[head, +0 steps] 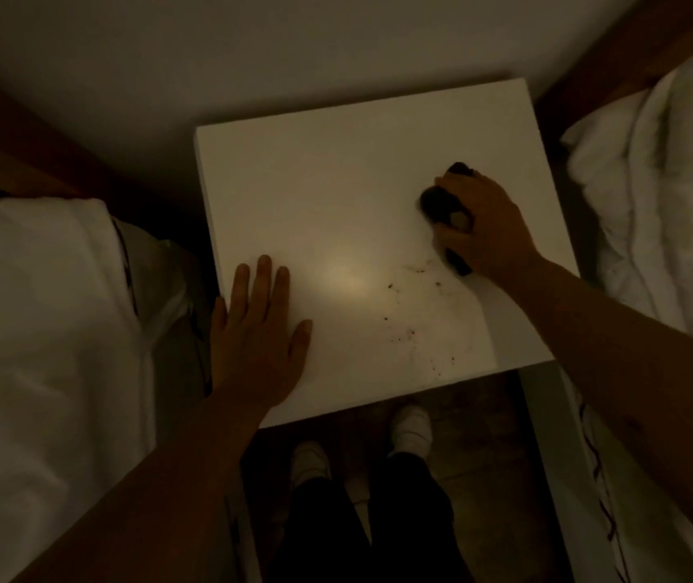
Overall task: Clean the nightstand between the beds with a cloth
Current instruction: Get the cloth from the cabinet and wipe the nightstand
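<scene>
The white nightstand [328, 178] fills the middle of the dim view, seen from above. My right hand [483, 225] presses a dark bunched cloth [437, 204] against the top near its right edge, fingers curled over it. My left hand [258, 334] lies flat on the front left part of the top, fingers spread, holding nothing. Dark crumbs and smears [412, 326] dot the surface in front of the cloth, toward the front right corner.
A bed with white linen [42, 330] borders the nightstand on the left, another with a rumpled white duvet [664, 195] on the right. A pale wall [294, 56] runs behind. My feet in white socks [410, 427] stand on dark floor below the front edge.
</scene>
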